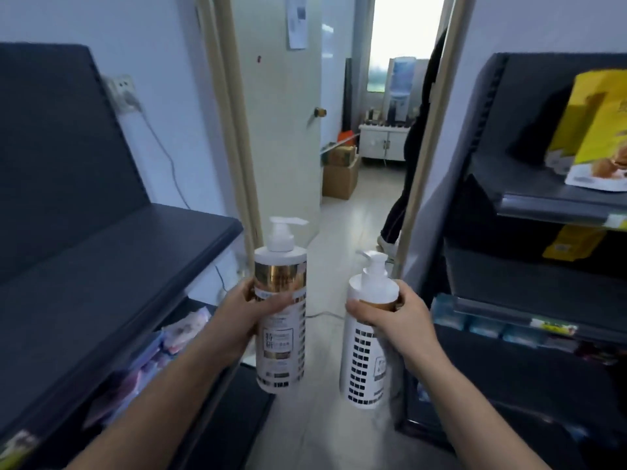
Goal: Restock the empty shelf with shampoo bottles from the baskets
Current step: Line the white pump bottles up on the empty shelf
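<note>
My left hand (242, 312) grips a white pump shampoo bottle (281, 337) with a gold band, held upright in the aisle. My right hand (395, 315) holds a second white pump bottle (364, 368) around its shoulder, also upright, slightly lower and to the right. On the left is a dark shelf (101, 266) whose top board is bare. No basket is in view.
Under the bare board a lower shelf holds pink and white packets (163, 351). The right rack (543, 205) carries yellow snack bags (597, 130) and blue packs. Ahead an open door (281, 113) leads to a room with cardboard boxes; a person (417, 147) stands in the doorway.
</note>
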`<move>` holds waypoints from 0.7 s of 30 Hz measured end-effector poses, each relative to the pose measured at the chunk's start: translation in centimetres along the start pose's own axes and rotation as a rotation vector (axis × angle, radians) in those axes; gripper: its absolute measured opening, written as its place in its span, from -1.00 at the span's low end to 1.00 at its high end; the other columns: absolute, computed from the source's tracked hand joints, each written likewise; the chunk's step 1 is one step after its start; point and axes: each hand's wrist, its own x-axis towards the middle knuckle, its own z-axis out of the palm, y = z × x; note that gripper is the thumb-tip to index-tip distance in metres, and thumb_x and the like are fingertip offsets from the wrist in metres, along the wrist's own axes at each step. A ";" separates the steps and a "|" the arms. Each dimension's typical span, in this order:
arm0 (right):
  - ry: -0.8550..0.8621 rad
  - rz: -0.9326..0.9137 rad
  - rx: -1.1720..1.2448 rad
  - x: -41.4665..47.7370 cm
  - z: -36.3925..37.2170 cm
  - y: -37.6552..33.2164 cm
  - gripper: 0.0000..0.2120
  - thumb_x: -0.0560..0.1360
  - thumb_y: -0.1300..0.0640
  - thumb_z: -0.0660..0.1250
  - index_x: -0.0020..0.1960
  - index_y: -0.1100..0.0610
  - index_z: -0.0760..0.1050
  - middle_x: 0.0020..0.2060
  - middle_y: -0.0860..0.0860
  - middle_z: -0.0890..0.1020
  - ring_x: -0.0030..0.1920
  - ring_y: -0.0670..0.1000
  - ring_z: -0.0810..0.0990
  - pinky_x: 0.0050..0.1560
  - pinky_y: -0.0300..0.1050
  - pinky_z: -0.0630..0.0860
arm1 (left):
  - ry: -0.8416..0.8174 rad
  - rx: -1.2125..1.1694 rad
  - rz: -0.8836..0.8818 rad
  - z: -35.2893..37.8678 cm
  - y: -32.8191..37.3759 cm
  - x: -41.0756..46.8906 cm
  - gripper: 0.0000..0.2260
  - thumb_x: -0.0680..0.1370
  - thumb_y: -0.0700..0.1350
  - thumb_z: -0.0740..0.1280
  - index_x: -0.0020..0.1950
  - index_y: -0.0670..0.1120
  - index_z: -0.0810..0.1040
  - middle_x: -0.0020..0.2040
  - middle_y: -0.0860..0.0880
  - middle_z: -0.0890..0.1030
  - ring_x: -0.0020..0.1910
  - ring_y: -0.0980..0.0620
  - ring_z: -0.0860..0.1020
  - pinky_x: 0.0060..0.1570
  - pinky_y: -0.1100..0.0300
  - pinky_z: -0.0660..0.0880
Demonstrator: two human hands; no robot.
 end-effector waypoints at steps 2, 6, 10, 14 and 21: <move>-0.055 -0.044 -0.009 1.3 2.7 -1.9 -0.53 0.15 -0.03 0.65 0.00 -0.05 0.56 -0.14 -0.09 0.71 -0.10 -0.01 0.69 -0.03 0.05 0.63 | 0.039 0.007 0.048 -2.1 1.5 0.3 -0.53 0.30 -0.12 0.55 0.18 -0.07 0.54 0.00 -0.04 0.71 -0.02 -0.04 0.68 -0.15 0.11 0.58; -0.154 -0.116 -0.011 3.9 7.5 -5.1 -0.51 0.19 -0.01 0.64 0.06 -0.04 0.54 -0.09 -0.07 0.70 -0.09 -0.01 0.69 -0.03 0.06 0.64 | 0.160 0.002 0.109 -6.3 4.1 1.0 -0.45 0.21 -0.02 0.56 0.16 -0.03 0.55 -0.01 0.00 0.71 -0.01 -0.03 0.68 -0.07 0.00 0.56; -0.238 -0.158 0.015 6.7 11.2 -8.0 -0.49 0.18 0.00 0.65 0.06 -0.06 0.54 -0.07 -0.07 0.69 -0.06 0.01 0.68 0.00 0.12 0.64 | 0.242 -0.032 0.158 -9.7 6.3 2.1 -0.40 0.20 -0.07 0.62 0.19 -0.12 0.54 0.02 -0.13 0.70 0.04 -0.17 0.66 -0.01 -0.10 0.57; -0.336 -0.191 0.031 9.8 14.1 -10.4 -0.48 0.18 0.00 0.65 0.08 -0.03 0.54 -0.06 -0.07 0.69 -0.04 0.02 0.67 0.02 0.11 0.63 | 0.325 -0.031 0.180 -11.9 8.3 3.5 -0.54 0.25 -0.11 0.49 0.14 -0.11 0.54 -0.09 -0.04 0.71 -0.08 -0.05 0.68 -0.19 0.11 0.56; -0.488 -0.291 0.024 17.1 18.6 -14.1 -0.44 0.07 -0.14 0.63 0.01 -0.08 0.55 -0.10 -0.11 0.70 -0.05 -0.04 0.68 -0.02 0.01 0.62 | 0.557 -0.069 0.209 -14.7 10.0 8.0 -0.55 0.22 -0.10 0.50 0.09 -0.10 0.55 -0.16 0.00 0.70 -0.17 0.00 0.67 -0.21 0.12 0.53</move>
